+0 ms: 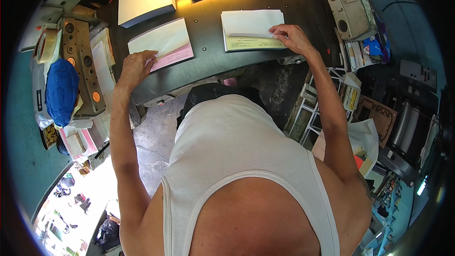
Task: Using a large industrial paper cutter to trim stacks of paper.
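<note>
We see the left hand [136, 66] left of centre in the upper half of the frame, fingers spread and pressed flat on the near corner of a stack of pink sheets [173, 56], whose white top sheet [159, 40] lies half peeled back; it grips nothing. The right hand [294, 38], upper centre-right, pinches the curled edge of a white sheet [251, 22] folded over a stack of pale green sheets [251, 43]. Both stacks lie on the dark surface [208, 61], well apart from each other. Further up the frame sit two more white stacks [146, 0], near the top edge. A blue cloth bundle [61, 91] rests at the left.
</note>
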A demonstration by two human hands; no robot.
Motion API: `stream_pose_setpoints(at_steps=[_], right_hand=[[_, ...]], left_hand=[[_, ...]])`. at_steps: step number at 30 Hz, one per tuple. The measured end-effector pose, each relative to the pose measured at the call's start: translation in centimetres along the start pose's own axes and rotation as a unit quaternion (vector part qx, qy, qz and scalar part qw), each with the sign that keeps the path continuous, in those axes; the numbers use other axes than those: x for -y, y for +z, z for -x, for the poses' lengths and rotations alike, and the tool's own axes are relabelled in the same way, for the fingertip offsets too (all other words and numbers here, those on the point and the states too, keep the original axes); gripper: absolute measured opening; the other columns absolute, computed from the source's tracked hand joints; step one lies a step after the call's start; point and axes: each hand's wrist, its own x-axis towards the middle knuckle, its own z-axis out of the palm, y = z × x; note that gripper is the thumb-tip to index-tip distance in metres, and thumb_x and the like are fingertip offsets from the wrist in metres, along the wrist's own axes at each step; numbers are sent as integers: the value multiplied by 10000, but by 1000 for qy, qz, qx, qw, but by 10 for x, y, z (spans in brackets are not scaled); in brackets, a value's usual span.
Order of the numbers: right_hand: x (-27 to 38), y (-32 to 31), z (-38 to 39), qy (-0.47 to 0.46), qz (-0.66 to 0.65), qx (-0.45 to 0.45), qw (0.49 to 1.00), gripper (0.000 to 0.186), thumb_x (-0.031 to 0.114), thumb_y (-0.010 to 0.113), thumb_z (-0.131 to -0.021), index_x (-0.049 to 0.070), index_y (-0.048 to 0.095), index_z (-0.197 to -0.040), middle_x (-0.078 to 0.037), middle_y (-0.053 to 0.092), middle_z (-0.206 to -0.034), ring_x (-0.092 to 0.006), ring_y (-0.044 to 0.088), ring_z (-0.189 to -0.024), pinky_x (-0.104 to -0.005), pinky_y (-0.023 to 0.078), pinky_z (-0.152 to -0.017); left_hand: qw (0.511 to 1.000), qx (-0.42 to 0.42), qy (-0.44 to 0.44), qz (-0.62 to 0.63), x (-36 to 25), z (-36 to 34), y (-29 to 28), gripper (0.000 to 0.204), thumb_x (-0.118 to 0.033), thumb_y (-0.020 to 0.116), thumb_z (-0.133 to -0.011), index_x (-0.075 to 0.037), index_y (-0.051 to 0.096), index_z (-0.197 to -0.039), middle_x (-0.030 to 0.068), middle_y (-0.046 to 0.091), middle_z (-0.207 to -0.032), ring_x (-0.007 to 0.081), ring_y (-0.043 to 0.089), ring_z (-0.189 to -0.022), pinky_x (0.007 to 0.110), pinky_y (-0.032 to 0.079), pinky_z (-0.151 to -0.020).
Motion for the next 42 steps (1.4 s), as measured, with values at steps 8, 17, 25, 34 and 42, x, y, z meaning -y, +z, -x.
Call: stream_pose_setpoints(at_steps=[8,17,25,34,42], right_hand=[[-3,1,-3,46,-44,-14,998,139,125,711,-849,-9,683,-871,-89,739,-1059,-248,716,-931,-333,549,-874],[-17,9,-3,31,-112,-41,992,163,119,763,-814,-13,675,-780,-94,745,-1028,-204,710,-901,-313,549,-861],[-20,9,-2,64,-143,-60,986,236,188,751,-866,-11,673,-765,-106,740,-1051,-168,692,-906,-320,546,-836],[-24,9,-2,86,-124,-87,985,270,233,735,-888,3,660,-770,-134,740,-1016,-165,690,-875,-297,522,-760],[-35,14,-1,93,-199,-109,969,245,239,733,-900,33,659,-790,-4,644,-751,-78,561,-709,-263,444,-645]], left_hand=[[1000,-8,-19,20,-3,-2,0,243,-130,703,-856,-104,738,-1096,80,748,-956,263,689,-828,406,514,-841],[999,4,-30,22,-4,1,-1,281,-163,729,-849,-114,727,-1126,67,744,-932,265,686,-830,410,507,-842],[998,28,-46,34,-3,0,-3,317,-160,735,-842,-119,719,-1155,55,748,-958,266,681,-867,413,499,-867],[998,18,-41,40,-4,-1,-2,311,-169,740,-839,-132,726,-1147,53,750,-942,263,681,-843,410,504,-860],[997,22,-63,37,-8,1,-6,287,-174,725,-854,-133,733,-1138,50,751,-942,253,675,-800,403,512,-837]])
